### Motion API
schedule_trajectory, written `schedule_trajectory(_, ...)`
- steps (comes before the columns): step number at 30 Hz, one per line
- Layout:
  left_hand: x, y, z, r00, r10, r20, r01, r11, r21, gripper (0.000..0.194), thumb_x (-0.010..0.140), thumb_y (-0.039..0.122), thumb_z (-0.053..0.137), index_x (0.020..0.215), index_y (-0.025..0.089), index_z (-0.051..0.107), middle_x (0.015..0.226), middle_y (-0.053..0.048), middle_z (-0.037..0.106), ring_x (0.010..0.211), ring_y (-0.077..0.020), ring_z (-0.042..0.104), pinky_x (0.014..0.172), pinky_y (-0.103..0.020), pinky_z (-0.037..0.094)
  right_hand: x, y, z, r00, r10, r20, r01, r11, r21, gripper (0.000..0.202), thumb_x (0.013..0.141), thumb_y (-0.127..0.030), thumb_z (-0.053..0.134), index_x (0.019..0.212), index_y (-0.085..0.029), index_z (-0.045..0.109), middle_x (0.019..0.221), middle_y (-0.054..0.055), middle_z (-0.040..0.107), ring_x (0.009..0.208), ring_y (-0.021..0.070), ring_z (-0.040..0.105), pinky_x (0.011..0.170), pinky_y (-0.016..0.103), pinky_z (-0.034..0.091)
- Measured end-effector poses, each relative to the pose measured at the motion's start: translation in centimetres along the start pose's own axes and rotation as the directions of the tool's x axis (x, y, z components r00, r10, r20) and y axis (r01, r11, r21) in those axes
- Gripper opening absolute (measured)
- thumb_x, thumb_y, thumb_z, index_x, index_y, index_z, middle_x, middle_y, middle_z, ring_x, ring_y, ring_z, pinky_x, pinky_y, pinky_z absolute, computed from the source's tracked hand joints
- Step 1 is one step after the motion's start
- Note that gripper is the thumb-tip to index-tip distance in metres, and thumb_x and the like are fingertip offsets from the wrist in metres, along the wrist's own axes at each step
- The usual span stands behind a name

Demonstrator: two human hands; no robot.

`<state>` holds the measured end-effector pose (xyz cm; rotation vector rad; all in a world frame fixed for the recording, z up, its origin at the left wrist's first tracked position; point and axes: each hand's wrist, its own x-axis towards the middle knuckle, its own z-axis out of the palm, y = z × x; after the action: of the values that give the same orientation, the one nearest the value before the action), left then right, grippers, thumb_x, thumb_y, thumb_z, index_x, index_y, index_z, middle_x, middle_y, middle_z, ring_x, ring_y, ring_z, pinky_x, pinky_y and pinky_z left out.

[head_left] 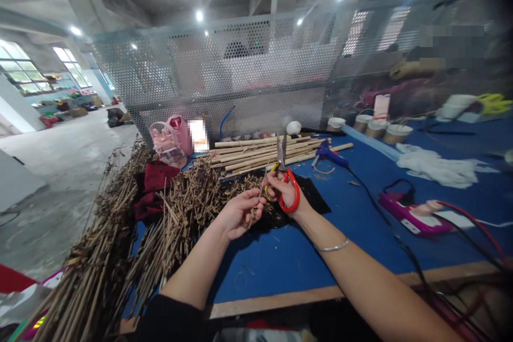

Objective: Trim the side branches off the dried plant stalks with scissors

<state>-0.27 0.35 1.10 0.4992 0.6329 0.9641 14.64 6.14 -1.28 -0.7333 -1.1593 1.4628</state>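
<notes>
My left hand (242, 214) is closed on a small dried plant stem (253, 215), its fingertips pinched around it. Close beside it, my right hand (282, 189) grips a pair of scissors (294, 192) with red handles, the metal blades pointing up and away. The fingers of my right hand also reach toward the stem; whether they touch it I cannot tell. Under both hands lies a black sheet (316, 197) strewn with dried plant bits (244, 187). Just left of my left hand is a heap of dried stalks (180, 208).
Bundled long stalks (92, 256) fill the left edge. Pale wooden sticks (256, 157) lie behind my hands, with a blue glue gun (331, 155) to their right. A purple power strip (417, 216) with cables sits right on the blue table (276, 272). A perforated metal screen (240, 75) stands behind.
</notes>
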Motion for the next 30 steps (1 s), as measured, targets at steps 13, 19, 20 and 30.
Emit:
schedule_trajectory(13, -0.2, -2.0, 1.1, 0.998, 0.058, -0.027, -0.051, 0.971, 0.234, 0.037, 0.080, 0.048, 0.045, 0.095, 0.015, 0.053, 0.067, -0.002, 0.059, 0.046, -0.0077, 0.054, 0.032, -0.013, 0.034, -0.2, -0.6, 0.2, 0.973, -0.097, -0.207, 0.094, 0.995, -0.023, 0.032, 0.056, -0.026, 0.072, 0.071, -0.019, 0.045, 0.051, -0.009, 0.047, 0.040, 0.0052, 0.043, 0.038, 0.017, 0.033)
schedule_trajectory(19, -0.2, -2.7, 0.9, 0.967, 0.235, 0.102, -0.250, 0.781, 0.572, 0.038, 0.076, 0.049, 0.052, 0.075, 0.011, 0.056, 0.040, 0.007, 0.039, 0.031, -0.0018, 0.029, 0.032, -0.013, 0.020, -0.4, -0.5, 0.3, 0.987, 0.015, -0.158, -0.010, 1.000, 0.030, 0.035, 0.056, -0.029, 0.073, 0.072, -0.019, 0.043, 0.053, -0.006, 0.054, 0.042, 0.0070, 0.047, 0.037, 0.017, 0.034)
schedule_trajectory(20, -0.2, -2.7, 0.9, 0.967, 0.233, 0.105, -0.251, 0.785, 0.567, 0.038, 0.076, 0.050, 0.051, 0.074, 0.012, 0.055, 0.039, 0.008, 0.036, 0.031, -0.0015, 0.027, 0.033, -0.013, 0.020, -0.4, -0.4, 0.3, 0.989, 0.023, -0.143, -0.018, 0.999, 0.038, 0.035, 0.057, -0.030, 0.072, 0.072, -0.019, 0.043, 0.052, -0.006, 0.053, 0.041, 0.0070, 0.047, 0.037, 0.017, 0.034)
schedule_trajectory(30, 0.7, -2.6, 0.2, 0.877, 0.475, -0.070, -0.316, 0.681, 0.660, 0.037, 0.078, 0.051, 0.044, 0.065, 0.016, 0.046, 0.055, 0.003, 0.049, 0.044, -0.0055, 0.040, 0.040, -0.015, 0.030, 0.0, -0.7, 0.0, 0.968, 0.000, -0.251, 0.036, 0.990, 0.139, 0.039, 0.052, -0.027, 0.074, 0.070, -0.020, 0.041, 0.052, -0.007, 0.053, 0.043, 0.0065, 0.048, 0.038, 0.016, 0.036)
